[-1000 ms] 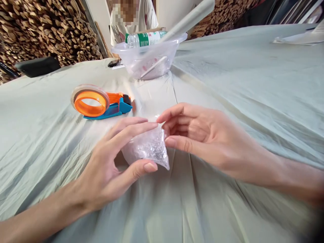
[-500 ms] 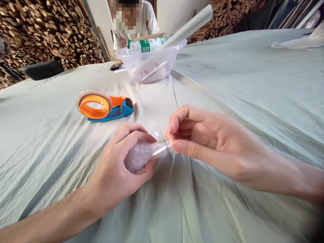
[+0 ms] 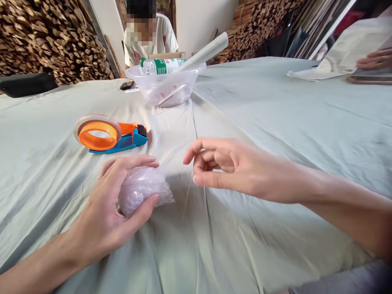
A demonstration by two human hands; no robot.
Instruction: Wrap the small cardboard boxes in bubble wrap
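Note:
My left hand (image 3: 119,200) is wrapped round a crumpled bundle of bubble wrap (image 3: 143,185) low over the cloth. Whatever lies inside the bundle cannot be made out. To the right, my right hand (image 3: 223,165) is raised apart from the bundle, its thumb against curled fingers and its index finger held off. A thin, see-through strip, like clear tape (image 3: 187,194), hangs faintly below its fingertips. Beyond my left hand a tape dispenser (image 3: 130,141), orange and blue with a roll of clear tape, lies on its side.
A pale cloth (image 3: 260,110) covers the table. Farther back stands a translucent basin (image 3: 167,87) holding a green-labelled bottle (image 3: 167,65) and a white roll (image 3: 205,51). A phone (image 3: 127,85) and a dark case (image 3: 27,84) lie left. A person (image 3: 151,45) sits opposite; another person's hand (image 3: 375,60) holds papers at right.
My right hand has come away from the bundle, and the clear strip now hangs from it. My left hand and the bundle have shifted left. The view has turned right, showing another person's hand.

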